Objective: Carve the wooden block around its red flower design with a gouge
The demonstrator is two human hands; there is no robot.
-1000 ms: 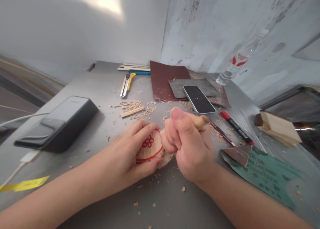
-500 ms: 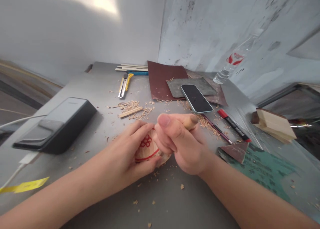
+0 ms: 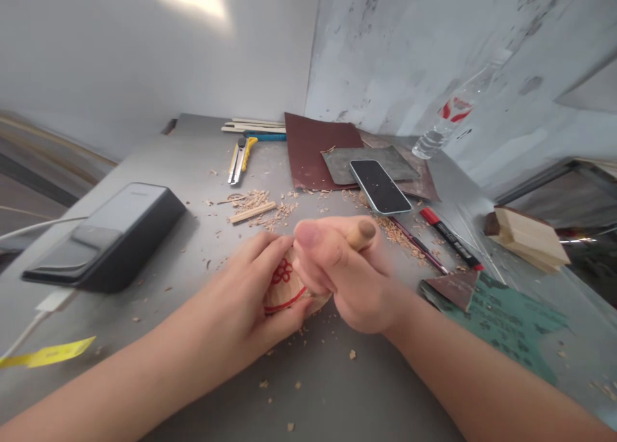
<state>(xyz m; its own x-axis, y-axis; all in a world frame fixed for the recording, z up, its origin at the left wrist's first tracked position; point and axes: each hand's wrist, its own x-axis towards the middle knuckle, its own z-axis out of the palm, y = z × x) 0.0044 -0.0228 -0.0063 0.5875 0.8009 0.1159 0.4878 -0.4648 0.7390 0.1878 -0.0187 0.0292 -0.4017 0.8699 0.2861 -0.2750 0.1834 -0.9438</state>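
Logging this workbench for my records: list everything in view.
Metal bench top: one, grey, under everything.
Device: one, black, left, white cable attached.
Tape strip: one, yellow, front left.
Utility knife: one, yellow, back.
Wooden sticks: several, pale, back edge.
Sandpaper sheets: several, dark red, grey, green, back and right.
Smartphone: one, black, on grey sheet.
Marker: one, red and black, right.
Plastic bottle: one, clear, back right.
Wood blocks: stacked, pale, far right.
Wood shavings: many, pale, scattered.
Carved wooden disc: one, red pattern, centre.
Tool handle: one, wooden, centre.
Left hand: holding disc.
Right hand: gripping handle.
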